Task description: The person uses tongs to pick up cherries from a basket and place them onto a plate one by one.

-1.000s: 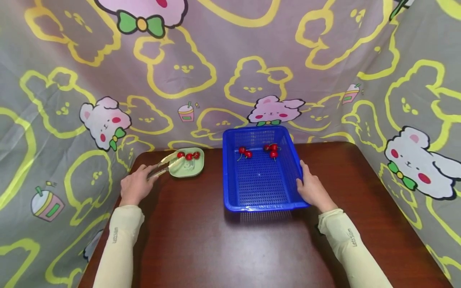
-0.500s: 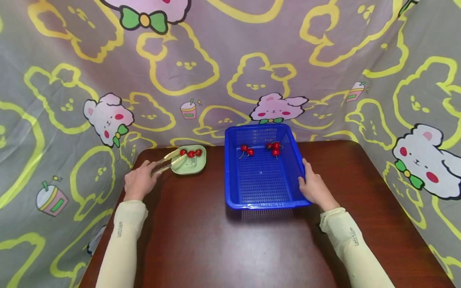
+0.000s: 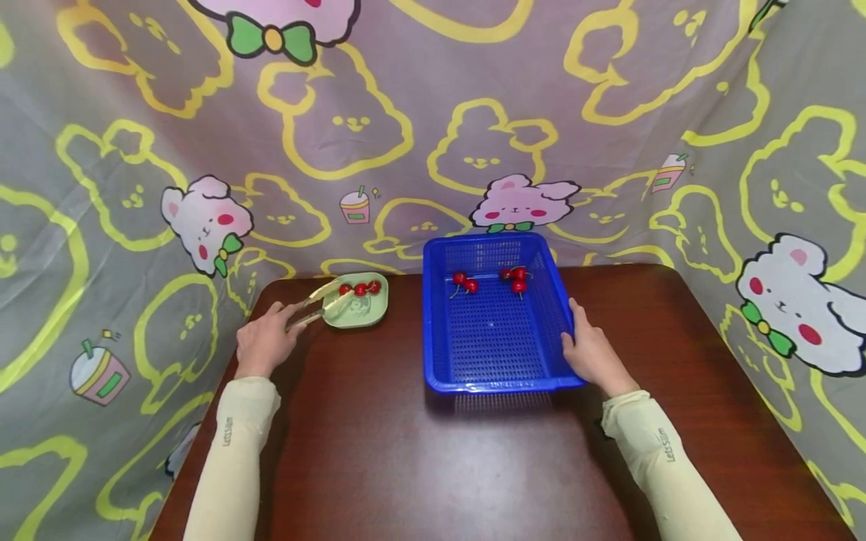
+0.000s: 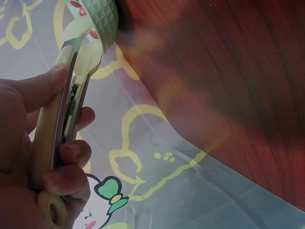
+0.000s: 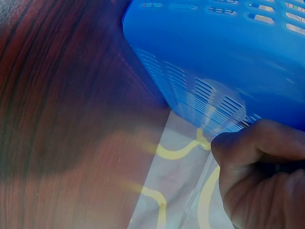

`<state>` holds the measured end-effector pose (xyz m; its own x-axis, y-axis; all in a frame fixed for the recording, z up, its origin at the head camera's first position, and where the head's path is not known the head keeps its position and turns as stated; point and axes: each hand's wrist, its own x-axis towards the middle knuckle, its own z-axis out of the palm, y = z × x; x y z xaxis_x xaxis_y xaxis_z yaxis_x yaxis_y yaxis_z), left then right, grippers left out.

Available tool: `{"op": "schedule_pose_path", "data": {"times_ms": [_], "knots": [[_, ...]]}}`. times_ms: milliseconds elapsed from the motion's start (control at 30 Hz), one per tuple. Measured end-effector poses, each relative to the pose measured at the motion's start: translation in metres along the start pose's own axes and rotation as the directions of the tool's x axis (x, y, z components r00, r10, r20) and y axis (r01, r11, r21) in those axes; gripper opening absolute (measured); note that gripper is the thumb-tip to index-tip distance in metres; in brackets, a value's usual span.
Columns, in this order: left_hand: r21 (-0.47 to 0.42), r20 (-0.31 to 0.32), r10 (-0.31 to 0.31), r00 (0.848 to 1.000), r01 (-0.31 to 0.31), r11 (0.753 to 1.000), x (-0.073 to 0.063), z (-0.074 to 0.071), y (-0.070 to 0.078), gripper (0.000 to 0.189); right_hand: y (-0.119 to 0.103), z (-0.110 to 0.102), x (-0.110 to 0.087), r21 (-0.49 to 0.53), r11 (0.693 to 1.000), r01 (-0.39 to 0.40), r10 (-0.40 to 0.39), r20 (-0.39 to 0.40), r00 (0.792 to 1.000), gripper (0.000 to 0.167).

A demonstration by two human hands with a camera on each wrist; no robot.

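Note:
My left hand (image 3: 266, 342) holds a pair of tongs (image 4: 71, 90) with pale cream tips, its fingers curled round the handles in the left wrist view. The tips are spread apart above a small light-green plate (image 3: 358, 318). On the plate lie three red cherries (image 3: 361, 289), close to the tips; whether the tips touch them I cannot tell. My right hand (image 3: 595, 352) grips the right rim of a blue perforated plastic basket (image 3: 433, 330), with the thumb over the inner side. Inside, towards the back, sit two clusters of cherries (image 3: 519, 286) with green stems.
Everything stands on a dark brown wooden table (image 3: 379, 451). A grey cloth (image 3: 379, 150) with yellow bear outlines and white rabbits hangs behind and at both sides. Plate and basket are near the table's far edge, with a stretch of table between them.
The head view has shifted slightly. Both hands keep their holds, and the tongs' tips stay over the plate with hardly any motion. Cherries and basket look unmoved.

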<state>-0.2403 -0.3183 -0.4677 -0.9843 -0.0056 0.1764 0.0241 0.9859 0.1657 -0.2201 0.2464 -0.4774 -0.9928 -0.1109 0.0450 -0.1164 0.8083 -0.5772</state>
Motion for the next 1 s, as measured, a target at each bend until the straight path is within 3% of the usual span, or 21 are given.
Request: {"op": "schedule_pose_path", "data": {"times_ms": [367,633,1000], "knots": [[-0.087,-0.047,-0.065,0.997,0.061,0.994,0.002,-0.004,0.006,0.07,0.001,-0.001,0.0,0.007,1.0,-0.005,0.005,0.008,1.0,0.067],[-0.169,-0.066,-0.043,0.997,0.032,0.985,0.0,-0.01,0.013,0.074,0.0,-0.001,0.001,0.006,1.0,-0.015,0.015,0.024,1.0,0.067],[-0.176,-0.078,0.032,0.996,-0.045,0.983,-0.003,-0.006,0.022,0.073,0.0,-0.001,0.001,0.001,1.0,-0.007,0.007,0.007,1.0,0.067]]}}
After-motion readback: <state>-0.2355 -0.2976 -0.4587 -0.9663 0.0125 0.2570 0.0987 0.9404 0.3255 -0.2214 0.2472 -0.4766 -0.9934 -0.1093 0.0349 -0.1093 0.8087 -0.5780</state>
